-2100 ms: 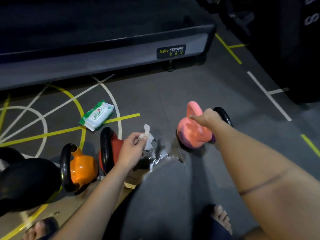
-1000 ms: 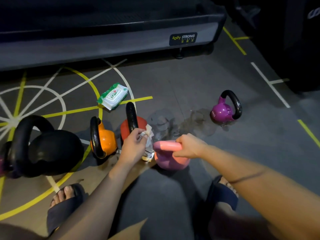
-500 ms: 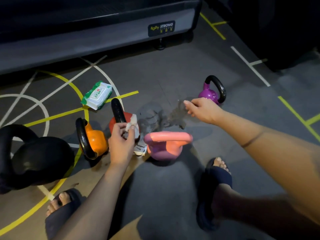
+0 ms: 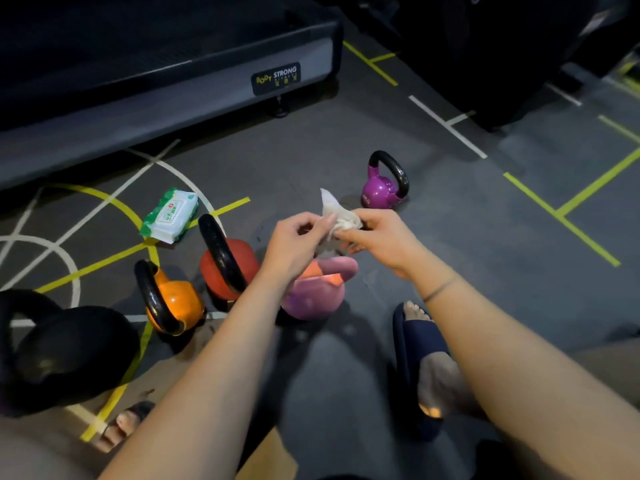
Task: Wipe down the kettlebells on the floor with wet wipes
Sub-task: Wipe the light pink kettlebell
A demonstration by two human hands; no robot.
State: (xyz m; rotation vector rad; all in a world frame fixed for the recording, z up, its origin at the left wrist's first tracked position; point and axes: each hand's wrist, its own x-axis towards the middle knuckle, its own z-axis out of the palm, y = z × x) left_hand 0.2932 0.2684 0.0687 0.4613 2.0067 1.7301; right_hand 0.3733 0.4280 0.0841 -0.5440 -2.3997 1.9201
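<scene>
A crumpled white wet wipe is held in the air between both hands. My left hand pinches its left side and my right hand pinches its right side. Just below them a pink kettlebell stands on the floor, its handle partly hidden by my hands. To its left stand a red kettlebell, an orange one and a big black one. A small purple kettlebell stands apart, farther back on the right. The green-and-white wipes pack lies on the floor behind the red kettlebell.
A treadmill base runs across the back. Dark equipment fills the back right. My feet in dark slippers rest on the grey floor with yellow and white lines.
My right hand set the pink kettlebell down close to me, let go, and came back to the wipe. Both hands now hold the wipe above the pink kettlebell.
</scene>
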